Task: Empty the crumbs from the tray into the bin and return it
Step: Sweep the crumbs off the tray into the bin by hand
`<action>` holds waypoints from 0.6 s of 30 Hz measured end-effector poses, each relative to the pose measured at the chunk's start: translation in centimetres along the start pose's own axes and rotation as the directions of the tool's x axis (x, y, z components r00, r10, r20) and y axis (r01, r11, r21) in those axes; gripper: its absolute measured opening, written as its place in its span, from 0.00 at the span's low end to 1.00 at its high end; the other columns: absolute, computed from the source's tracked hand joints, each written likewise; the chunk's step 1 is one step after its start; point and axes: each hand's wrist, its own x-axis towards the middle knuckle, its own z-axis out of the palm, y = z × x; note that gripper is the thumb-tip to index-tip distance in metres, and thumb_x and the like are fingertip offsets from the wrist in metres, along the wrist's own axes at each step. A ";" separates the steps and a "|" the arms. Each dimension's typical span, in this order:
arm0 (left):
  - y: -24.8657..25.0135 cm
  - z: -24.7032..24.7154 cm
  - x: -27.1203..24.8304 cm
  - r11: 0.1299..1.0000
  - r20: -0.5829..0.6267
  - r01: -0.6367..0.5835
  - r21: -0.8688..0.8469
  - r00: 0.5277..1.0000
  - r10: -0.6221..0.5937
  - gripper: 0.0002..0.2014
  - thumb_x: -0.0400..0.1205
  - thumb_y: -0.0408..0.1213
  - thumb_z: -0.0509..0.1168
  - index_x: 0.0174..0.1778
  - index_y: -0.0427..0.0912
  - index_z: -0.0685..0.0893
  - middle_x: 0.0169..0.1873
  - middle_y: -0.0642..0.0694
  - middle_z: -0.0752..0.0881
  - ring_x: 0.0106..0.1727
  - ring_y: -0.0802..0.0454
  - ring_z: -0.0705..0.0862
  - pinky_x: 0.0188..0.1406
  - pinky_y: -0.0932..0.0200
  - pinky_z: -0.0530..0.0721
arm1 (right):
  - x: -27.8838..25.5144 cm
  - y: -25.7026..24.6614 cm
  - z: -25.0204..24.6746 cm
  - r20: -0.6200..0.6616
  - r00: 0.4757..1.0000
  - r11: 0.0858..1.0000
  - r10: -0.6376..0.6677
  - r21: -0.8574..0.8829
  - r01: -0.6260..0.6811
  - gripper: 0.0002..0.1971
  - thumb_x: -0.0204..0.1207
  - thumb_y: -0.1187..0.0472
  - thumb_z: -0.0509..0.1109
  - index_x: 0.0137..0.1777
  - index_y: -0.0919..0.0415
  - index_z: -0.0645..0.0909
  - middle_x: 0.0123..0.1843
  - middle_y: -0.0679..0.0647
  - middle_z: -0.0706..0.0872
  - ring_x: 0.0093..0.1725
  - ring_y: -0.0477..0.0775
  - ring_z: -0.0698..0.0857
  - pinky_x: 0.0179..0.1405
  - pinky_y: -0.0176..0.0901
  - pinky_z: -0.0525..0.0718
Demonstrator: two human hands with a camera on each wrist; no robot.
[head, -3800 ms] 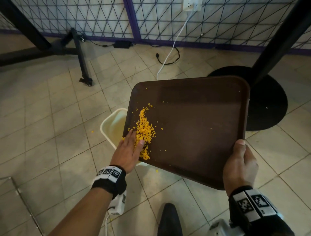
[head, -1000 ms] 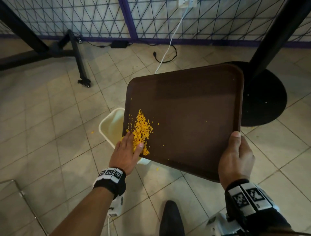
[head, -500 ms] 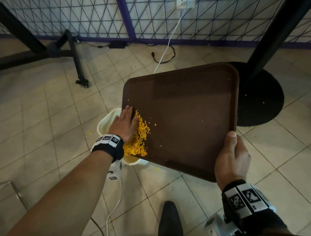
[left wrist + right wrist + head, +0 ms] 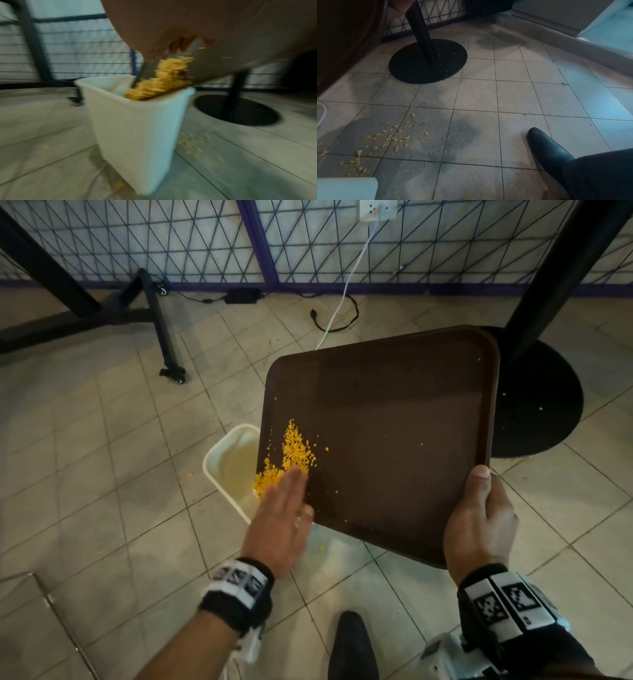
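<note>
A dark brown tray [image 4: 394, 433] is held tilted over a small white bin [image 4: 229, 463] on the floor. My right hand [image 4: 479, 518] grips its near right edge, thumb on top. A heap of yellow crumbs [image 4: 291, 457] lies by the tray's lower left edge, above the bin. My left hand [image 4: 284, 508] lies flat on the tray with straight fingers touching the crumbs. In the left wrist view the crumbs [image 4: 163, 78] sit at the tray's edge just over the bin [image 4: 137, 128]. The tray's underside [image 4: 342, 40] fills the right wrist view's left.
Spilled crumbs [image 4: 388, 139] lie on the tiled floor beside the bin. A black table post on a round base [image 4: 537, 398] stands right of the tray. My dark shoe [image 4: 352, 645] is near. A wheeled black frame [image 4: 164, 337], cables and a mesh fence [image 4: 308, 241] lie behind.
My left hand slid up along the tray's left edge beside the crumbs, then came back down toward me. The crumb heap has spread toward the lower edge. The right hand kept its hold.
</note>
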 end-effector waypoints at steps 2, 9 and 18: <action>2.1 1.7 -1.8 0.990 0.114 -0.115 0.077 0.988 0.106 0.29 0.89 0.55 0.35 0.86 0.53 0.39 0.85 0.55 0.36 0.82 0.64 0.29 0.85 0.50 0.37 | -0.1 0.0 0.1 0.002 1.000 1.000 -0.004 -0.005 0.004 0.17 0.87 0.47 0.47 0.48 0.50 0.76 0.39 0.43 0.80 0.39 0.43 0.78 0.45 0.52 0.79; -2.0 4.1 -2.5 0.982 0.150 0.004 0.187 0.988 -0.032 0.33 0.86 0.60 0.28 0.87 0.51 0.43 0.86 0.54 0.40 0.85 0.61 0.35 0.85 0.46 0.42 | -0.1 0.0 0.0 0.011 1.000 1.000 0.001 -0.006 -0.001 0.17 0.87 0.46 0.47 0.48 0.50 0.76 0.39 0.42 0.79 0.39 0.42 0.78 0.44 0.49 0.76; -5.6 1.1 -1.1 0.947 0.175 0.134 0.291 0.966 -0.191 0.38 0.85 0.62 0.26 0.87 0.47 0.56 0.86 0.49 0.59 0.86 0.53 0.55 0.85 0.45 0.49 | 0.2 0.3 -0.1 0.001 1.000 1.000 -0.014 -0.023 0.014 0.18 0.87 0.45 0.47 0.48 0.50 0.76 0.39 0.42 0.80 0.39 0.42 0.79 0.44 0.50 0.79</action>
